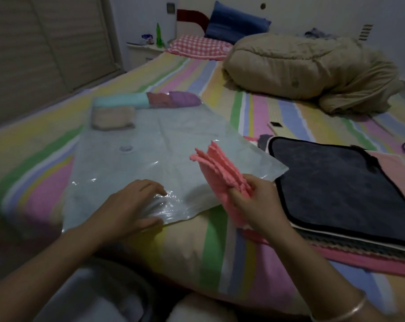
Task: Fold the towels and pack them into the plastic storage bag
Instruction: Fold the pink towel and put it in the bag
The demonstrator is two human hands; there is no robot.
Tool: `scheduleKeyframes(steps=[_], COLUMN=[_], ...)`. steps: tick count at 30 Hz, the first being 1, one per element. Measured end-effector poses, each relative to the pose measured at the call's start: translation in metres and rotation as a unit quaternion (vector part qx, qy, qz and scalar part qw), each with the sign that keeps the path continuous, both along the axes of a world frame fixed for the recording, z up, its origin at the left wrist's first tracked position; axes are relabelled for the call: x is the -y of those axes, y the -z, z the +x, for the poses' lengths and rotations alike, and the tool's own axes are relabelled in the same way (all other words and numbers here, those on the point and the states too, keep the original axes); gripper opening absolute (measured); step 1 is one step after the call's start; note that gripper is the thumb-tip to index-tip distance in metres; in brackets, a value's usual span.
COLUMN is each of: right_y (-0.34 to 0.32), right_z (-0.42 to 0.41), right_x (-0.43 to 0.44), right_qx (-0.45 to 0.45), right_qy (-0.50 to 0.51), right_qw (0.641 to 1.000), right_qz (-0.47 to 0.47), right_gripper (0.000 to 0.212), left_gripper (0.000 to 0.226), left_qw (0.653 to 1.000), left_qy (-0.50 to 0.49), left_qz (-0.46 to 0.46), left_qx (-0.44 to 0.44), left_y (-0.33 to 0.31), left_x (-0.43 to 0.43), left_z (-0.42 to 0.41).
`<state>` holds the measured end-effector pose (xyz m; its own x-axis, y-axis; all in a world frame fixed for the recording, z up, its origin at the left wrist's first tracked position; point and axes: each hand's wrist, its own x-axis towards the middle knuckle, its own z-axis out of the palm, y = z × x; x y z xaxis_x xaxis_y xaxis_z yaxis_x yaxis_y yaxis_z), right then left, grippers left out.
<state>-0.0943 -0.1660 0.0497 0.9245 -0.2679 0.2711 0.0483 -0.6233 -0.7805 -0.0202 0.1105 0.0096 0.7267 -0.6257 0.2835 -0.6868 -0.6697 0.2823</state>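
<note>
A clear plastic storage bag [155, 145] lies flat on the striped bed. At its far end, inside it, sit folded towels: a teal one [120, 101], a purple one [184, 98] and a beige one [113, 117]. My left hand [131, 205] pinches the bag's near open edge. My right hand [259, 203] grips a folded pink towel [220, 173], held up just right of the bag's opening. A dark navy towel [336, 182] with white trim lies on a pink towel [364, 261] at the right.
A bundled tan quilt [301, 66] fills the far right of the bed. A checked pillow [196, 46] and a blue pillow [236, 22] lie at the head. A phone [277, 126] rests beyond the navy towel. A nightstand [145, 48] stands far left.
</note>
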Motion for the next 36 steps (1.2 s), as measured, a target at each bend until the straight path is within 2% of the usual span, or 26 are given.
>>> scheduleKeyframes(steps=[3,5,6,8,10,11,14,16,18,21,24,27,30,32,34,36], right_y=[-0.001,-0.005,-0.007,-0.009,-0.011,-0.013,-0.018,-0.016,-0.008,0.003,0.005,0.005,0.007,0.008,0.013,0.024], right_z=[0.0,-0.002,-0.004,-0.005,0.001,0.006,0.015,0.018,0.027,0.06,0.109,0.159,0.201,0.225,0.253,0.291], right_x=[-0.006,-0.011,-0.014,-0.018,-0.019,-0.018,-0.014,-0.017,-0.026,-0.042,-0.061,-0.081,-0.103,-0.112,-0.119,-0.126], right_qx=[0.012,0.041,0.055,0.09,0.123,0.131,0.14,0.141,0.121,0.064,-0.025,-0.057,-0.028,-0.024,-0.002,0.011], right_qy=[-0.033,-0.105,-0.155,-0.227,-0.244,-0.249,-0.278,-0.293,-0.261,-0.126,-0.031,-0.025,-0.037,-0.011,0.0,0.002], right_qw=[0.999,0.993,0.986,0.959,0.921,0.91,0.901,0.887,0.878,0.906,0.936,0.962,0.948,0.964,0.972,0.97], right_qz=[0.025,0.027,0.0,-0.142,-0.277,-0.303,-0.302,-0.327,-0.383,-0.4,-0.348,-0.265,-0.315,-0.263,-0.234,-0.244], right_gripper=[0.013,0.022,0.026,0.03,0.033,0.035,0.033,0.03,0.029,0.027,0.028,0.032,0.024,0.02,0.026,0.033], left_gripper=[0.03,0.021,0.022,0.024,0.023,0.022,0.012,0.006,0.009,0.013,0.011,0.011,0.02,0.025,0.023,0.01], left_qw=[0.999,0.994,0.989,0.98,0.969,0.964,0.944,0.934,0.933,0.936,0.943,0.945,0.934,0.91,0.903,0.889], left_qy=[-0.002,-0.028,-0.047,-0.081,-0.106,-0.123,-0.167,-0.172,-0.155,-0.117,-0.083,-0.049,-0.009,-0.023,-0.083,-0.164], left_qz=[-0.033,-0.075,-0.103,-0.168,-0.22,-0.236,-0.284,-0.314,-0.325,-0.329,-0.319,-0.317,-0.321,-0.359,-0.395,-0.416], left_qx=[0.034,0.078,0.091,0.072,0.035,0.028,0.018,-0.002,-0.017,-0.037,-0.041,-0.063,-0.158,-0.204,-0.149,-0.094], left_y=[-0.006,-0.013,-0.016,-0.022,-0.025,-0.026,-0.033,-0.042,-0.052,-0.067,-0.084,-0.098,-0.104,-0.1,-0.082,-0.053], left_x=[-0.002,0.0,0.001,0.003,0.006,0.007,0.008,0.006,0.005,0.005,0.007,0.005,-0.001,-0.012,-0.033,-0.066], left_z=[-0.001,-0.002,-0.002,0.001,0.007,0.009,0.014,0.016,0.016,0.015,0.013,0.018,0.031,0.05,0.084,0.13])
